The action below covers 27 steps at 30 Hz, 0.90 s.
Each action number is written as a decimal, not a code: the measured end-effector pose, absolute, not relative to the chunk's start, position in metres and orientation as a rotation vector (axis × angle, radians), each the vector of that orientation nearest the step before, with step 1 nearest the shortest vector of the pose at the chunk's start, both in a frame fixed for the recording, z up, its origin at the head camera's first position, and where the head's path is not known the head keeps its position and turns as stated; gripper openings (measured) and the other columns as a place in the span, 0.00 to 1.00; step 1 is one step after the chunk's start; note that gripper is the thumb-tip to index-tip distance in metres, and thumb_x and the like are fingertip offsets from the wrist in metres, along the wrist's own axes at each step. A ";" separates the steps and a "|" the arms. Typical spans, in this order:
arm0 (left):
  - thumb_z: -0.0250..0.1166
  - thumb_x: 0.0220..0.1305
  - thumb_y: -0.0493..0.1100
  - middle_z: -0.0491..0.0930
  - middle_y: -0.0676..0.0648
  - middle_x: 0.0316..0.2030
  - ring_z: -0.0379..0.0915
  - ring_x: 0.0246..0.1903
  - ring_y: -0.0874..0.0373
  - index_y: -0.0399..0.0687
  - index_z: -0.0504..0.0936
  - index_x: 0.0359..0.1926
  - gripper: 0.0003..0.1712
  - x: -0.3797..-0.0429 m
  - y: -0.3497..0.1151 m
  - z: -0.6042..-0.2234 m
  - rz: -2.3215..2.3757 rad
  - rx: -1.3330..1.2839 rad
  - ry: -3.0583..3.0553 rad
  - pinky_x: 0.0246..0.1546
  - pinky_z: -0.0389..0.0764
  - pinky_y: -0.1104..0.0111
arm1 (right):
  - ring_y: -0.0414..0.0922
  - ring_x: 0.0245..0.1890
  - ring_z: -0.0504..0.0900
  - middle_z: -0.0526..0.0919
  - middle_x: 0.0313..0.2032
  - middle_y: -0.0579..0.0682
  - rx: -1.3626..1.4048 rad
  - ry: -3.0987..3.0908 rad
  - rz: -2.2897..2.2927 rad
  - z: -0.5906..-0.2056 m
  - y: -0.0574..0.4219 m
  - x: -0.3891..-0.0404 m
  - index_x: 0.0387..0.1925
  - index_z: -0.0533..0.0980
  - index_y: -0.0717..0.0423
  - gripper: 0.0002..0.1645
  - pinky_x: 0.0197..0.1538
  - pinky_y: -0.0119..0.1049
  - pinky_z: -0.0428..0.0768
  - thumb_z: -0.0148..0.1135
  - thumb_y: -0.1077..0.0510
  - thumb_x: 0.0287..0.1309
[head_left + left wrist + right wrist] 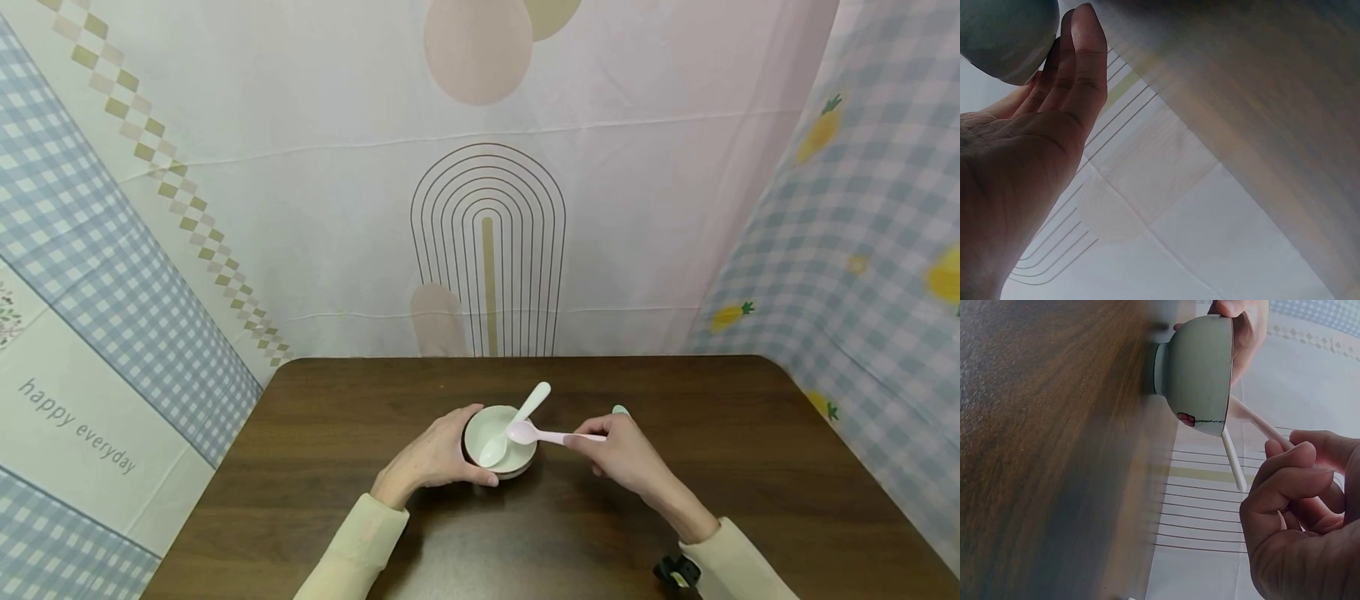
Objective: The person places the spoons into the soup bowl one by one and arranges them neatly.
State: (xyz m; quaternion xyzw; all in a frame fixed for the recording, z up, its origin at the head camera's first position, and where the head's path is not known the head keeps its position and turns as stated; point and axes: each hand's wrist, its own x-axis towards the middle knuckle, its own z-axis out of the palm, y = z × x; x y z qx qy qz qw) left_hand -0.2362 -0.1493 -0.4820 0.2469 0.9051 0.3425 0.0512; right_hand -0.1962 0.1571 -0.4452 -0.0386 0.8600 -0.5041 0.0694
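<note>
- We see the left hand (441, 454) with its fingers curved around the side of the bowl (482, 427), which stands upright on the table (525, 542).
- The white spoon (533, 401) leans in the bowl, its handle sticking out past the rim.
- We see the right hand (624, 454) pinching the pink spoon (552, 437) by its handle, the scoop over the bowl.
- We cannot tell whether the spoons touch.

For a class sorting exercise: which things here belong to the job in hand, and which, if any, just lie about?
Job:
bowl, held by left hand
white spoon in bowl
pink spoon in right hand

Just there:
backdrop cloth
pale green object, role unclear
</note>
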 end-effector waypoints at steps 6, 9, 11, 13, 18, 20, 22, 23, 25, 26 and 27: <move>0.90 0.43 0.57 0.84 0.44 0.63 0.81 0.60 0.51 0.41 0.72 0.75 0.61 -0.237 -0.149 -0.482 1.044 0.756 2.753 0.63 0.82 0.52 | 0.38 0.17 0.71 0.73 0.13 0.41 -0.108 2.543 -1.558 -0.446 0.156 -0.199 0.38 0.87 0.66 0.16 0.24 0.31 0.66 0.73 0.54 0.65; 0.90 0.43 0.57 0.84 0.44 0.63 0.82 0.60 0.50 0.41 0.72 0.75 0.61 -0.237 -0.149 -0.482 1.042 0.758 2.754 0.64 0.81 0.52 | 0.38 0.16 0.70 0.73 0.12 0.41 -0.111 2.516 -1.585 -0.447 0.156 -0.201 0.37 0.86 0.67 0.15 0.23 0.30 0.67 0.73 0.55 0.64; 0.90 0.43 0.58 0.84 0.44 0.63 0.82 0.60 0.51 0.41 0.72 0.75 0.62 -0.237 -0.150 -0.483 1.042 0.759 2.754 0.64 0.82 0.52 | 0.38 0.16 0.70 0.72 0.11 0.41 -0.115 2.509 -1.591 -0.447 0.156 -0.202 0.35 0.86 0.67 0.15 0.23 0.30 0.67 0.73 0.55 0.64; 0.90 0.43 0.58 0.84 0.44 0.64 0.81 0.61 0.51 0.41 0.72 0.75 0.62 -0.237 -0.150 -0.483 1.041 0.759 2.754 0.64 0.82 0.52 | 0.38 0.16 0.69 0.72 0.11 0.41 -0.116 2.506 -1.588 -0.447 0.155 -0.202 0.34 0.86 0.66 0.15 0.23 0.30 0.67 0.73 0.55 0.64; 0.90 0.43 0.58 0.84 0.44 0.64 0.81 0.61 0.50 0.41 0.72 0.75 0.62 -0.237 -0.150 -0.484 1.040 0.757 2.755 0.65 0.81 0.51 | 0.38 0.17 0.68 0.71 0.11 0.41 -0.116 2.487 -1.574 -0.447 0.154 -0.204 0.32 0.85 0.66 0.16 0.24 0.30 0.66 0.73 0.53 0.64; 0.90 0.43 0.58 0.83 0.43 0.65 0.81 0.62 0.50 0.40 0.72 0.76 0.62 -0.237 -0.150 -0.484 1.042 0.754 2.756 0.65 0.81 0.51 | 0.38 0.17 0.68 0.71 0.11 0.41 -0.116 2.476 -1.569 -0.447 0.153 -0.204 0.32 0.85 0.65 0.17 0.24 0.30 0.65 0.73 0.53 0.64; 0.90 0.43 0.58 0.83 0.43 0.65 0.81 0.62 0.49 0.40 0.71 0.76 0.62 -0.237 -0.150 -0.484 1.040 0.753 2.757 0.66 0.81 0.51 | 0.39 0.18 0.69 0.71 0.12 0.41 -0.117 2.469 -1.563 -0.447 0.152 -0.205 0.31 0.85 0.64 0.17 0.25 0.31 0.66 0.73 0.52 0.64; 0.90 0.43 0.58 0.83 0.42 0.65 0.81 0.62 0.49 0.40 0.71 0.76 0.63 -0.237 -0.150 -0.483 1.040 0.753 2.757 0.66 0.81 0.51 | 0.39 0.18 0.69 0.72 0.12 0.41 -0.111 2.464 -1.561 -0.447 0.152 -0.206 0.31 0.85 0.64 0.17 0.25 0.31 0.66 0.73 0.52 0.64; 0.90 0.43 0.58 0.83 0.43 0.65 0.81 0.63 0.49 0.40 0.71 0.76 0.63 -0.237 -0.150 -0.483 1.034 0.753 2.758 0.66 0.81 0.50 | 0.39 0.18 0.69 0.72 0.12 0.41 -0.103 2.460 -1.554 -0.448 0.151 -0.207 0.32 0.85 0.64 0.17 0.25 0.31 0.66 0.73 0.52 0.65; 0.90 0.43 0.58 0.83 0.43 0.65 0.81 0.63 0.49 0.40 0.71 0.76 0.62 -0.237 -0.150 -0.483 1.033 0.752 2.758 0.66 0.81 0.50 | 0.39 0.18 0.70 0.72 0.12 0.41 -0.098 2.459 -1.550 -0.448 0.151 -0.208 0.32 0.85 0.63 0.17 0.25 0.31 0.67 0.73 0.52 0.65; 0.90 0.43 0.58 0.83 0.43 0.65 0.81 0.62 0.49 0.40 0.71 0.76 0.62 -0.237 -0.149 -0.483 1.031 0.752 2.758 0.66 0.81 0.51 | 0.39 0.18 0.70 0.72 0.12 0.41 -0.096 2.460 -1.546 -0.448 0.151 -0.209 0.32 0.86 0.63 0.17 0.25 0.31 0.68 0.73 0.51 0.65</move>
